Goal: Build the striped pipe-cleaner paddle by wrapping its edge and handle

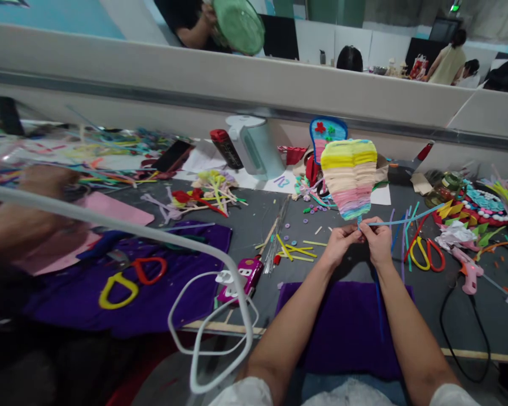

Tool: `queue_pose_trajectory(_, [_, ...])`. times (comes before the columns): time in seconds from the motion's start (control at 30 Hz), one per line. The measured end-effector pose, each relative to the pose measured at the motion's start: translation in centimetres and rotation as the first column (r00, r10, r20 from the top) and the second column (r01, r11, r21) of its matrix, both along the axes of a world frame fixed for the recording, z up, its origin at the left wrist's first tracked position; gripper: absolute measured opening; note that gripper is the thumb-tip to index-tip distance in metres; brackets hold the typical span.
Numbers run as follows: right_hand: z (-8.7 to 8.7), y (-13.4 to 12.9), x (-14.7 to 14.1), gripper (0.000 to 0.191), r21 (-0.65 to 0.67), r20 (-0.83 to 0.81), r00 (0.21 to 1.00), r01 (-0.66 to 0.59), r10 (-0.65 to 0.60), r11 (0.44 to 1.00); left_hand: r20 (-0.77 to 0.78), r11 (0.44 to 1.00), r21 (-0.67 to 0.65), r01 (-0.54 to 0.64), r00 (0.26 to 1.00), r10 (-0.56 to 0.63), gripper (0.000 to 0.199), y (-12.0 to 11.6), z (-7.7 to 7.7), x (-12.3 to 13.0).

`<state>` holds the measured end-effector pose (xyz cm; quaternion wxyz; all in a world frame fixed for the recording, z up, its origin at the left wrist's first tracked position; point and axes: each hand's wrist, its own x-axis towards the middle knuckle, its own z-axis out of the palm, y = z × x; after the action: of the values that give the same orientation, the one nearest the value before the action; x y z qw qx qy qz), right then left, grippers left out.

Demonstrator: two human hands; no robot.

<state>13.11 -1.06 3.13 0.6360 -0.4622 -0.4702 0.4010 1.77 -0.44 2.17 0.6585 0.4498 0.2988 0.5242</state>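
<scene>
A fan-shaped craft piece [350, 175] striped yellow, cream, pink and blue stands upright above my hands. My left hand [342, 241] and my right hand [376, 237] meet at its narrow lower end, both with fingers pinched together around the short blue stem [359, 221]. From my right fingers a light blue pipe cleaner [410, 219] stretches off to the right. A darker blue strand hangs below my hands, over the purple cloth [347, 332].
Right of my hands lie scissors [427, 254] and a pink glue gun [469, 273] with a black cord. A kettle [258, 148] stands behind. A white cable [224, 254] arcs across the left, near a power strip [241, 280] and another person's arm [29, 208].
</scene>
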Motion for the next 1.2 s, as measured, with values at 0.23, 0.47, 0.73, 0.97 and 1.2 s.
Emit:
queue_pose_trajectory(0.23, [0.02,-0.31,0.13,0.016,0.150,0.263,0.945,0.160,-0.195,0.976,-0.019,0.999,-0.029,-0.016,1.000,0.016,0.039,0.06,-0.15,0.17])
queue_pose_trajectory(0.47, [0.51,-0.66,-0.24,0.017,0.139,0.256,0.956,0.108,-0.141,0.984,-0.071,0.994,0.016,-0.112,0.991,0.112,0.032,0.18,-0.12,0.00])
queue_pose_trajectory(0.73, [-0.12,-0.02,0.04,0.023,0.034,0.024,1.000,0.010,-0.011,0.999,-0.048,0.998,0.031,-0.052,0.997,0.053,0.031,0.02,-0.16,-0.16])
queue_pose_trajectory(0.97, [0.56,-0.18,-0.47,0.025,-0.042,-0.205,0.976,-0.089,0.079,0.995,-0.036,0.998,0.042,-0.037,0.999,0.039,0.031,-0.16,0.05,-0.22])
queue_pose_trajectory(1.2, [0.57,-0.21,-0.39,0.024,-0.093,-0.247,0.964,-0.129,0.102,0.987,-0.040,0.998,0.053,-0.021,0.999,0.023,0.032,-0.21,0.16,-0.27])
